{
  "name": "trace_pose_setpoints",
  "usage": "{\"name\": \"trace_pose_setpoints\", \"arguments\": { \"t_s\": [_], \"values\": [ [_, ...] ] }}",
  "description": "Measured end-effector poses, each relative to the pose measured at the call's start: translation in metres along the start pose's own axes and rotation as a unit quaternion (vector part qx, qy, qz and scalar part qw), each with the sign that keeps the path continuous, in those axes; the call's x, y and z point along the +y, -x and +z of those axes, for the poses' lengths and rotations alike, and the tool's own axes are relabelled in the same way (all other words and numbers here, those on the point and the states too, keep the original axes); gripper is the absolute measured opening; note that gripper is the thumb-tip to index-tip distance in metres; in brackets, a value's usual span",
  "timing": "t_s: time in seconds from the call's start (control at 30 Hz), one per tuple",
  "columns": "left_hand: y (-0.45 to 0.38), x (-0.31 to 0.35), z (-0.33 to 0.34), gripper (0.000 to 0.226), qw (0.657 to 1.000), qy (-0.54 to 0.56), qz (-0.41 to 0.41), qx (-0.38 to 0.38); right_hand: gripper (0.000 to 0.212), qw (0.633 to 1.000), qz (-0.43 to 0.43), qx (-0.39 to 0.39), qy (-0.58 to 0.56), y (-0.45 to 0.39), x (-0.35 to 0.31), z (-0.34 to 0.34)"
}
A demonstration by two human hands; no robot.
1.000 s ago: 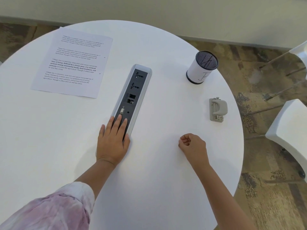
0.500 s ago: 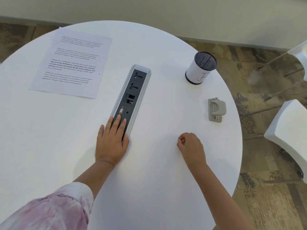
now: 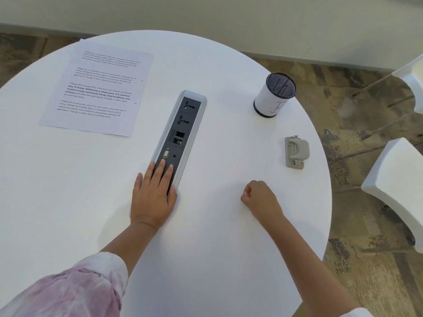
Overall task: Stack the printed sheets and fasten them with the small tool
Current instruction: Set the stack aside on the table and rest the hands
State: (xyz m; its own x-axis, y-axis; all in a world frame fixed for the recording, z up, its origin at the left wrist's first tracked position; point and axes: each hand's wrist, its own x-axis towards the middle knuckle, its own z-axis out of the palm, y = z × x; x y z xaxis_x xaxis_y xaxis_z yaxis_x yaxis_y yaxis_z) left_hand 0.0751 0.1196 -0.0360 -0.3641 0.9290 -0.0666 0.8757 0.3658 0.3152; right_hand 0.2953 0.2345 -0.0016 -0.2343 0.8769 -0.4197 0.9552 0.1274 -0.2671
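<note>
A person sits at a round white counter, both hands resting on its top. The left hand lies flat, fingers straight and pressed together, its fingertips on the near end of a recessed power and data panel set into the counter. The right hand is curled into a loose fist that holds nothing, knuckles down on the bare surface.

The printed sheets lie well beyond the left hand and off to its left, near the far edge of the counter. Only a top page can be made out; whether more lie beneath it cannot be told. Its bold paragraph begins "Village life is a peaceful, close-knit, and nature-connected way of living. Defined by a slower pace, it is centered around strong community bonds, local traditions, and primary activities like agriculture." The paler paragraphs above and below are too faint to read fully.

The small tool, a grey hand punch, lies flat beyond the right hand and slightly to its right, near the counter's rim, apart from both hands. Farther out stands a mesh pen cup wrapped in white paper that bears a hand-drawn mark resembling a letter H. White chairs stand on the patterned floor to the right.
</note>
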Motion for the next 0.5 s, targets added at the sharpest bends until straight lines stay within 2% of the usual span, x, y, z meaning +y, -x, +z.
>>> {"name": "trace_pose_setpoints", "arguments": {
  "t_s": [0.07, 0.13, 0.2, 0.27, 0.33, 0.43, 0.47, 0.5],
  "values": [
    [0.0, -0.001, 0.0, 0.054, 1.0, 0.001, -0.001, 0.001, 0.019, 0.992, 0.02, -0.021, -0.124, -0.007, 0.006, -0.008],
    [0.0, -0.001, 0.001, 0.054, 1.0, 0.002, -0.001, 0.0, 0.032, 0.953, 0.061, -0.043, -0.294, -0.014, 0.011, -0.016],
    [0.0, -0.002, 0.002, 0.054, 1.0, 0.002, 0.0, 0.0, 0.03, 0.872, 0.102, -0.052, -0.476, -0.023, 0.01, -0.025],
    [0.001, -0.002, 0.003, 0.053, 1.0, 0.003, 0.0, 0.001, 0.026, 0.791, 0.122, -0.051, -0.598, -0.033, 0.004, -0.04],
    [0.001, -0.002, 0.002, 0.053, 1.0, 0.002, -0.001, 0.002, 0.025, 0.744, 0.117, -0.044, -0.657, -0.045, -0.002, -0.062],
    [0.001, -0.001, 0.002, 0.052, 1.0, -0.002, -0.001, 0.002, 0.026, 0.722, 0.085, -0.014, -0.687, -0.065, -0.01, -0.102],
    [0.001, -0.001, 0.002, 0.052, 1.0, -0.004, 0.0, 0.001, 0.025, 0.731, 0.08, 0.005, -0.678, -0.073, -0.013, -0.115],
    [0.001, -0.002, 0.002, 0.053, 1.0, -0.005, 0.0, 0.0, 0.025, 0.756, 0.078, 0.034, -0.649, -0.082, -0.016, -0.128]
  ]
}}
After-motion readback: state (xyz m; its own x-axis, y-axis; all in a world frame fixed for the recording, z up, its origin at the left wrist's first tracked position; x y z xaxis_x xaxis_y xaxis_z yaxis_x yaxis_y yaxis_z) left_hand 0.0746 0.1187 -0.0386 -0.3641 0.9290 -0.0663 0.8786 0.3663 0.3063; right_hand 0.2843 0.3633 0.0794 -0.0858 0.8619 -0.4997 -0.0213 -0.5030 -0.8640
